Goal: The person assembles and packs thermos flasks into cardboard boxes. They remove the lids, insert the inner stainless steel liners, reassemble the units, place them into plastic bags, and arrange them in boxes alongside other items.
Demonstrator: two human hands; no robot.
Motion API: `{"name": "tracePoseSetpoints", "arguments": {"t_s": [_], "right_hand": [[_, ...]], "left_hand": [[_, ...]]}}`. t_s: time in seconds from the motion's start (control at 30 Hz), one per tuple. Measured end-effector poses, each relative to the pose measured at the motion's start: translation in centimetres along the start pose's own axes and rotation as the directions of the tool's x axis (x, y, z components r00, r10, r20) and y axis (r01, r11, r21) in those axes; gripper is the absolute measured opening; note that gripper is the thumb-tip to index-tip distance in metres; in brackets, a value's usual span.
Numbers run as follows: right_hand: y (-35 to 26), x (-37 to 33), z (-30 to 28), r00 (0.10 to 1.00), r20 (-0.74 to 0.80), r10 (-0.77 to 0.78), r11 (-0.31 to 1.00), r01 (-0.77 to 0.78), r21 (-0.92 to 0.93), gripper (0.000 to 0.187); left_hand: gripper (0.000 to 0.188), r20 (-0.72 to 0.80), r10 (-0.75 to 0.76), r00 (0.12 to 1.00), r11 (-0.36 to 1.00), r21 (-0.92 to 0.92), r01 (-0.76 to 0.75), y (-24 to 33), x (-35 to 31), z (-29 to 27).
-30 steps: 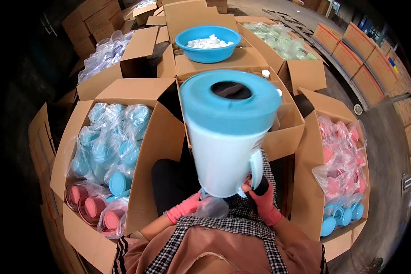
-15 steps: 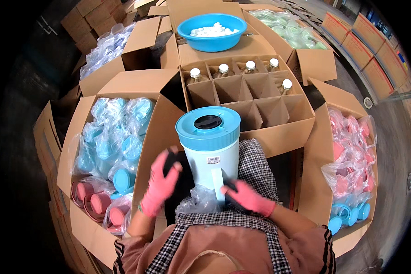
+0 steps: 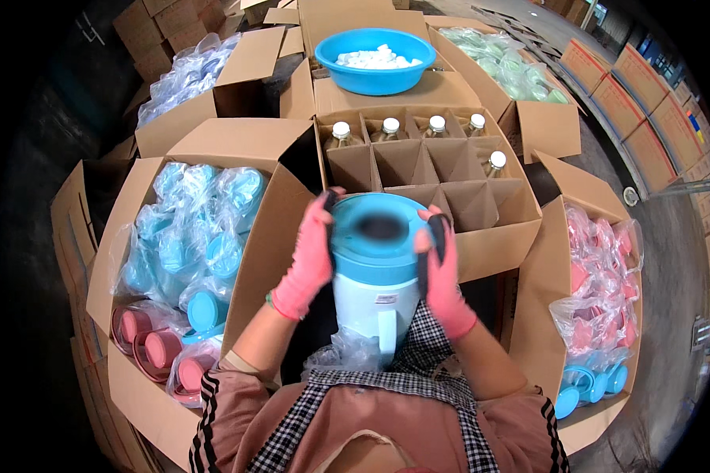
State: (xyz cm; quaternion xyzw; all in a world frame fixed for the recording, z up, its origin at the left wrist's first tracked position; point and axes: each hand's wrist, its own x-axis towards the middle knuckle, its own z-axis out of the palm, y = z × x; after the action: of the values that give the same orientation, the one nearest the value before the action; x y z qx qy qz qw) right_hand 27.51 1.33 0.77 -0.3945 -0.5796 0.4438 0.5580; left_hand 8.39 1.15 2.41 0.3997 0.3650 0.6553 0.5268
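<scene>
A pale blue jug (image 3: 367, 306) stands upright against my lap, its handle (image 3: 387, 335) toward me. It has a wide blue lid (image 3: 355, 250) with a black centre, which is blurred. My left hand (image 3: 312, 248), in a pink and black glove, presses against the lid's left side. On the opposite side my right hand (image 3: 443, 272), gloved alike, curls its fingers at the rim. Both hands grip the lid between them. Clear plastic wrap (image 3: 343, 352) is bunched at the base of the jug, on the checked apron (image 3: 390, 381).
Ahead is a divided carton (image 3: 481, 256) with several white-capped bottles. Beyond it sits a blue basin (image 3: 375, 81) of small white pieces. Open cartons of bagged blue and pink jugs (image 3: 189, 229) and bagged pink ones (image 3: 599, 276) flank me. Two more cartons stand farther back.
Both hands have risen to the lid, the left from beside the jug and the right from near its handle. The handle now sits slightly farther right, and the lid's centre has blurred.
</scene>
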Motion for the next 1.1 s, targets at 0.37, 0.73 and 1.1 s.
{"name": "tracePoseSetpoints", "arguments": {"t_s": [0.37,0.73,1.1], "right_hand": [[-2.9,6.8,-1.8,0.953,0.294,0.078,0.684,-0.265,0.679,0.057],[-1.1,14.9,4.9,0.684,0.695,-0.223,0.298,0.727,-0.619,0.074],[9.3,28.6,5.1,0.878,0.170,0.448,0.816,-0.324,-0.479,0.047]], "left_hand": [[0.072,0.566,0.405,0.718,0.303,0.658,-0.690,5.9,-2.5,2.7],[0.034,0.014,-0.146,0.989,0.933,-0.330,0.143,-3.3,8.7,-2.7],[0.022,-0.499,-0.220,0.838,0.953,-0.295,0.074,-8.5,9.3,-6.7]]}}
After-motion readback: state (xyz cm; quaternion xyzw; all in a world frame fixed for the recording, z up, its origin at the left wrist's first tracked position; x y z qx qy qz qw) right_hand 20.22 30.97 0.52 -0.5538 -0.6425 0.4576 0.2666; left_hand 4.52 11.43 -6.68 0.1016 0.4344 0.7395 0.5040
